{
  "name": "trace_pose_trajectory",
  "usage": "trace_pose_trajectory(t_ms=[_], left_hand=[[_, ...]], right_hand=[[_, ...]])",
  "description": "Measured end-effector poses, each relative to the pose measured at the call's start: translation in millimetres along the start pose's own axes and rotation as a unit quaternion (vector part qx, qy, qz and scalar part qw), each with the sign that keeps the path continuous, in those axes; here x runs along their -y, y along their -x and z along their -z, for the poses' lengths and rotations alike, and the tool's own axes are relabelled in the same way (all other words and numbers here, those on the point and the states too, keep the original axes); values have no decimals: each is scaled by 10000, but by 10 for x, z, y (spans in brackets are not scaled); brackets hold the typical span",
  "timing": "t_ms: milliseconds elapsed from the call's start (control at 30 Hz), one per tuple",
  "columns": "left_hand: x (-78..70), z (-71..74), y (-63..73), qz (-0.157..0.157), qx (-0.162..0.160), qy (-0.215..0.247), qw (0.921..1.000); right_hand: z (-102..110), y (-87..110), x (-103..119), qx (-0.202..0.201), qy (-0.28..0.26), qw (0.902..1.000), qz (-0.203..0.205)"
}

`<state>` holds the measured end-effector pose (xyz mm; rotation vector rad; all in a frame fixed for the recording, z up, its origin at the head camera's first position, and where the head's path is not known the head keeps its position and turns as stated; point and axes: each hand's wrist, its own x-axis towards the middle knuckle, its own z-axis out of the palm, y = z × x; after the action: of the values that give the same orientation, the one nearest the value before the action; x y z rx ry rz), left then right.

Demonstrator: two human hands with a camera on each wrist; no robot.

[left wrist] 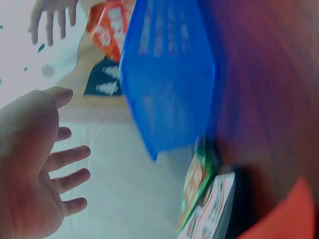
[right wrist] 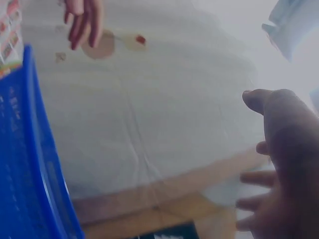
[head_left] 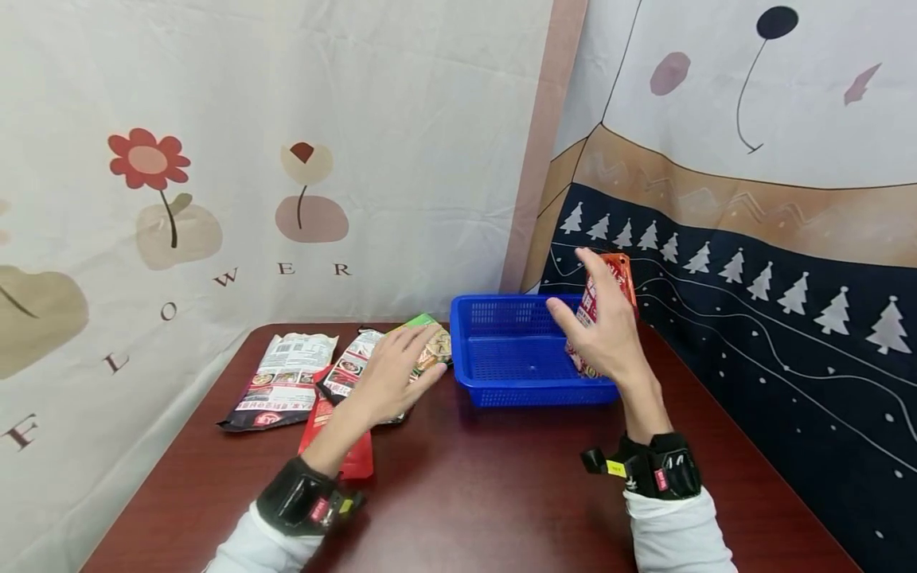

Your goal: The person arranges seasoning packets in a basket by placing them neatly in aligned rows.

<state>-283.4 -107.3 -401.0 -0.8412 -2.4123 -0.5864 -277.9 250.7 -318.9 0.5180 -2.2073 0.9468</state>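
Observation:
My left hand (head_left: 387, 370), fingers extended and holding nothing, is over the packets at the table's left. Behind it show a green packet (head_left: 435, 350) and a black-and-white packet (head_left: 349, 364); a red packet (head_left: 356, 459) is partly covered by its wrist. My right hand (head_left: 609, 334) has its fingers and thumb spread with nothing in its grasp, above the right end of a blue plastic basket (head_left: 501, 395). A red-orange packet (head_left: 622, 269) stands upright in that end, partly hidden behind this hand. In the left wrist view the same orange packet (left wrist: 107, 30) rises past the basket's rim.
A large white-and-black bag (head_left: 294, 374) lies at the far left of the dark red wooden table (head_left: 466, 493). Printed curtains hang close behind the table, and a dark blue one (head_left: 752, 374) runs along its right side.

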Motion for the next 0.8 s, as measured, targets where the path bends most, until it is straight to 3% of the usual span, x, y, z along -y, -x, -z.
trace_pose_trajectory(t_ms=[167,467,667,800], left_hand=[[246,217,51,443,-95,-56,9990],[591,573,117,1182,-202,57,9928],[818,763,257,1467,-345,55,9886],[967,816,370,1642,-227,23,9862]], right_hand=[[-216,40,188,359,-89,9984,426],[-604,159,495,1108,-323,9899,822],[-855,213,674,1600,-459,9814,960],[-1028,253,787,1910,-512,9758,936]])
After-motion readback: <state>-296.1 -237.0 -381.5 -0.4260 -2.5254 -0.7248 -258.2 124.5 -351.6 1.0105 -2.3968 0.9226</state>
